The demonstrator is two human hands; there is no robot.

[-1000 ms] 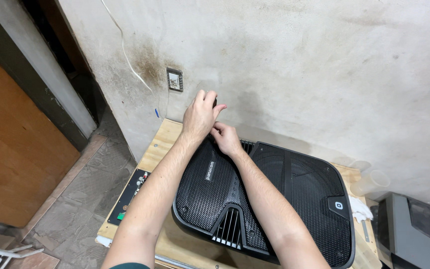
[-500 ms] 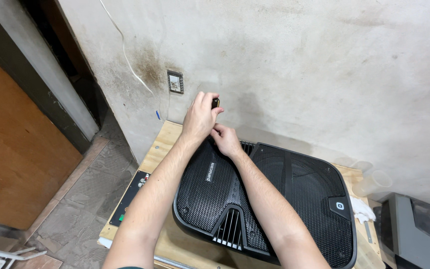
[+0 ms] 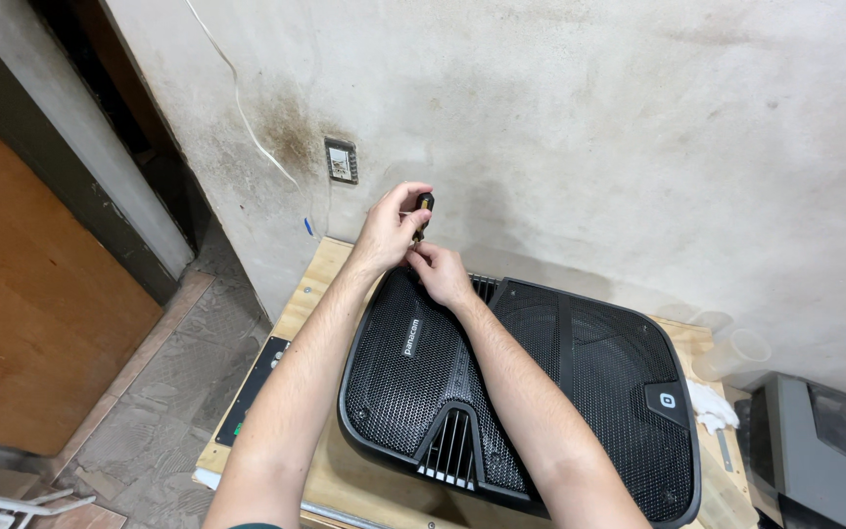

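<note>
A large black speaker cabinet with a perforated metal grille [image 3: 531, 392] lies face up on a pale plywood bench [image 3: 325, 269], covering most of its top; the bench stands against a stained, off-white plaster wall [image 3: 589, 127]; above the speaker's far left corner, the left hand [image 3: 389, 230] is closed around a small dark-handled tool with a yellow band [image 3: 424, 208], gripping it upright; the right hand [image 3: 440, 274] sits just below, fingers pinched together at the tool's lower end, right over the speaker's far edge; on the wall above that corner sits a small grey wall socket [image 3: 342, 161], with a thin white cable [image 3: 237, 88] running up the wall beside it; left of the speaker, a flat black control panel [image 3: 252, 387] rests at the bench's edge; right of the speaker lie a white cloth [image 3: 712, 407] and a clear plastic container [image 3: 731, 351]; further right stands a grey device [image 3: 815, 446]; left of the bench, grey patterned floor tiles [image 3: 164, 392] meet a brown wooden door [image 3: 22, 294].
</note>
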